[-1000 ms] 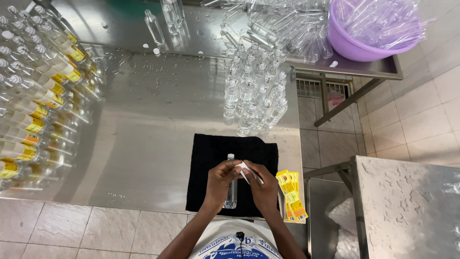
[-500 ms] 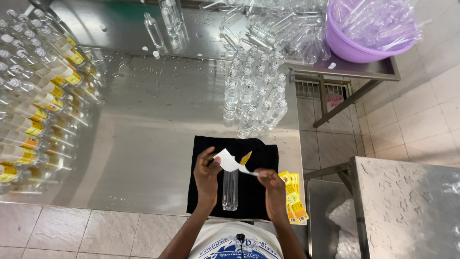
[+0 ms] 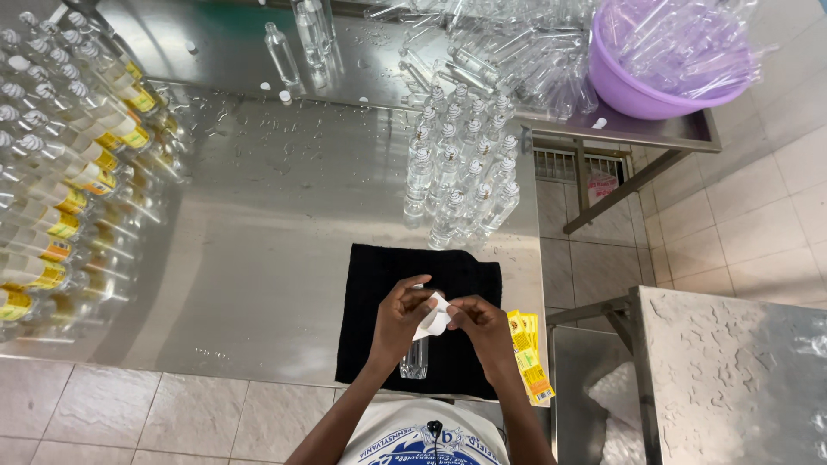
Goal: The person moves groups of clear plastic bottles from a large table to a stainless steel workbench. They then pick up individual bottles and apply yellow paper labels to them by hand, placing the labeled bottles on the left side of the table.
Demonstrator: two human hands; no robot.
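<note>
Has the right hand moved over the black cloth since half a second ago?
Yes. The right hand has come in leftward from near the black cloth's right edge, meeting the left hand over the clear bottle.

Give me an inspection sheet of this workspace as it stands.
Surface: steel table, wet spots; black cloth at near edge.
Job's things: clear bottle lying on the cloth; white paper piece held over it.
Clutter: labelled bottles at left; plain bottles upright at centre; yellow label stack; purple basin.
Grips: left hand and right hand both pinch the paper.
Cables: nothing seen.
Surroundings: tiled floor.
</note>
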